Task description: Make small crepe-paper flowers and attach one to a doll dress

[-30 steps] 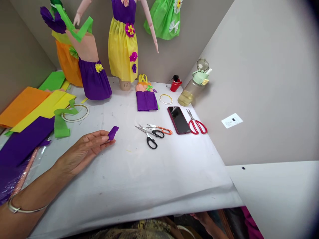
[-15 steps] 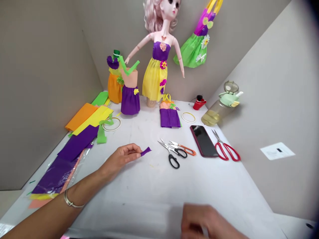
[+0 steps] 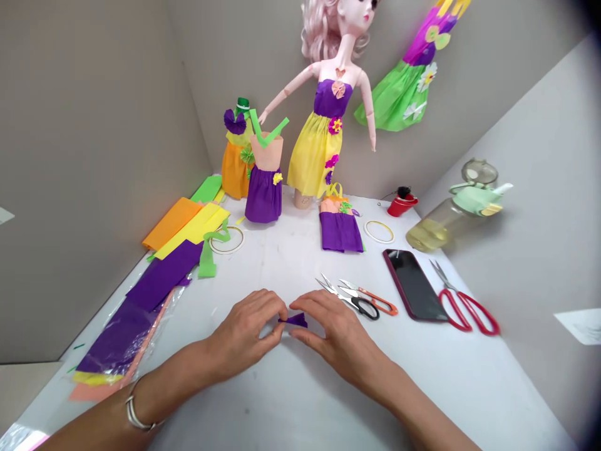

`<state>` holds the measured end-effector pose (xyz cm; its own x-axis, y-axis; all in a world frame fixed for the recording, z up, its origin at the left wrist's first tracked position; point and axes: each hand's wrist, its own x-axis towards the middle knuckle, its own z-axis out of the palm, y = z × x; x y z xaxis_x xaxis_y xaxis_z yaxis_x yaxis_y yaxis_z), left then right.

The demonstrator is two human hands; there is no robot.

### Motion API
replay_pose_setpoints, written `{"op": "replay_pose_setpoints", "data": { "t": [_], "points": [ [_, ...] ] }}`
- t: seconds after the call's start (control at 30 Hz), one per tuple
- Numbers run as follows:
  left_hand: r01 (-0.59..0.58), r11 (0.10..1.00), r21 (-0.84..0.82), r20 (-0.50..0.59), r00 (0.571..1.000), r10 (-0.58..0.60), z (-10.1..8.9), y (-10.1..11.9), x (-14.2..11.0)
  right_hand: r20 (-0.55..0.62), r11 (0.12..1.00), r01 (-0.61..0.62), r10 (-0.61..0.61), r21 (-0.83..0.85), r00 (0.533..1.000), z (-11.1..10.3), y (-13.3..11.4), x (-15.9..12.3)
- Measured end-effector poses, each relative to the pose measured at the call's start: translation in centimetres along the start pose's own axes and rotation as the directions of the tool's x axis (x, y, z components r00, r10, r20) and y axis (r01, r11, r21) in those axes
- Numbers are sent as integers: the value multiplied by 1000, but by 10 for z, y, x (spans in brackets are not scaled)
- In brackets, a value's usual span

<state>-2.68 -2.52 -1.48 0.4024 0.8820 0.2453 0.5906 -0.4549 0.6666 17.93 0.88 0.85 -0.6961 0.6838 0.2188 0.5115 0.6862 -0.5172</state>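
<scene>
Head view: I record a purple strip (image 3: 297,321) at lower centre frame; the left hand's (image 3: 244,332) fingers pinch its left end; the right hand's (image 3: 340,332) fingers stand parted around its right end; black-handled scissors (image 3: 366,308) lie beyond on the worktop (image 3: 282,407).

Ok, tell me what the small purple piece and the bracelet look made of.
Small purple piece: perhaps crepe paper or thin fabric, matte, since it fans out in soft folds. Bracelet: likely metal, polished, given its silvery shine.

L hand (image 3: 246,329) bare, slim silver-col. wrist bangle (image 3: 131,413), R hand (image 3: 335,335) bare
</scene>
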Motion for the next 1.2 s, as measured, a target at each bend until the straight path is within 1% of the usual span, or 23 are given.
{"op": "replay_pose_setpoints", "data": {
  "t": [0.1,0.17,0.27,0.4,0.47,0.6,0.7,0.8,0.9,1.07,1.13,1.2],
  "points": [
    [-80,993,86,-22,996,82,0,-1,-1,-61,997,56,-59,-54,996,4,6,-4],
    [-103,987,120,-27,994,107,-1,1,0,-60,993,79,-85,-92,995,6,6,-6],
    [-99,989,112,-24,994,103,-3,1,1,-71,990,93,-101,-109,992,8,6,-6],
    [-37,999,29,-15,999,38,-4,-1,2,-90,992,85,-93,-93,992,11,7,-6],
    [-25,1000,12,-12,1000,26,-4,-2,1,-97,994,85,-91,-67,991,12,9,-7],
    [-79,995,58,-30,996,81,-2,-2,0,-127,994,105,-108,-28,986,14,13,-9],
    [-112,990,84,-37,993,116,-2,-3,0,-118,994,111,-112,-16,987,14,14,-9],
    [-122,988,93,-24,992,125,-2,-3,1,-99,995,103,-103,-5,990,14,14,-8],
    [-122,988,95,-20,992,124,-2,-3,1,-115,994,108,-108,-5,988,15,15,-8],
    [-96,994,60,-10,995,97,0,-5,0,-137,995,98,-98,-8,986,17,15,-9],
    [-43,999,8,5,999,43,-1,-4,1,-125,996,79,-74,30,989,16,15,-9],
    [61,995,-76,46,997,-57,-3,-3,2,-90,993,8,2,117,996,15,14,-8]
  ]
}}
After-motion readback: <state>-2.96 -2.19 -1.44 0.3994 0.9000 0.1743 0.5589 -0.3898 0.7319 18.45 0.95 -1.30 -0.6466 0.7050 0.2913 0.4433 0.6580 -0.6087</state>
